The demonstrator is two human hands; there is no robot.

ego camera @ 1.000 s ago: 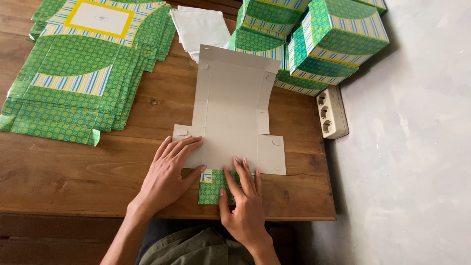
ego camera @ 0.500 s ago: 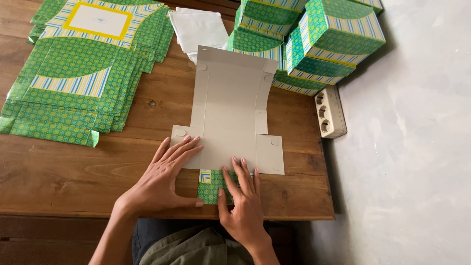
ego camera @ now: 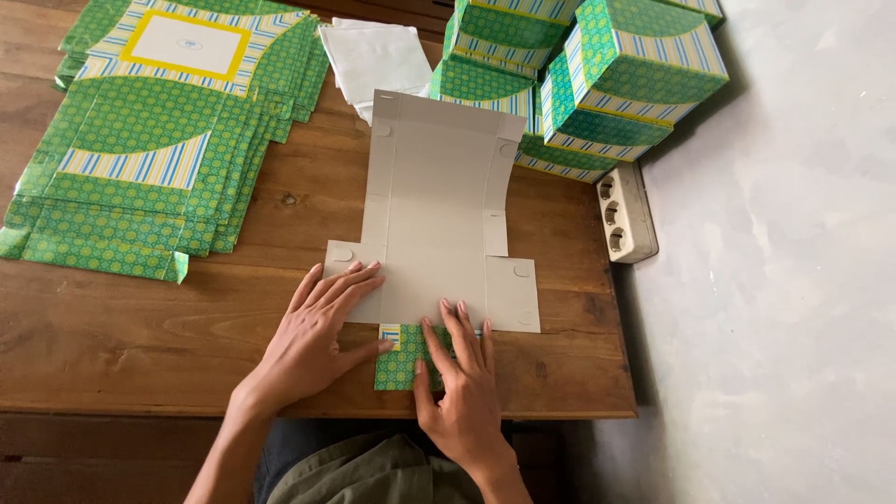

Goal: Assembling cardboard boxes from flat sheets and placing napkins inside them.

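**Both hands flat on an unfolded box blank**

Hands first: left hand (ego camera: 322, 327) lies palm down with fingers spread, pressing the lower left corner of the grey cardboard blank (ego camera: 439, 205). Right hand (ego camera: 462, 383) sits just right of it, fingers splayed, pinning down the green patterned flap (ego camera: 397, 359) folded back at the blank's near edge. Neither hand pinches anything. That blank lies printed side down on the wooden table (ego camera: 140, 327), far end curling up. Left of the blank there's a stack of flat green box sheets (ego camera: 159, 140). Just beyond it, some white paper (ego camera: 378, 56). To its right, assembled green boxes (ego camera: 597, 75) piled up, with a beige power strip (ego camera: 627, 213) near them.
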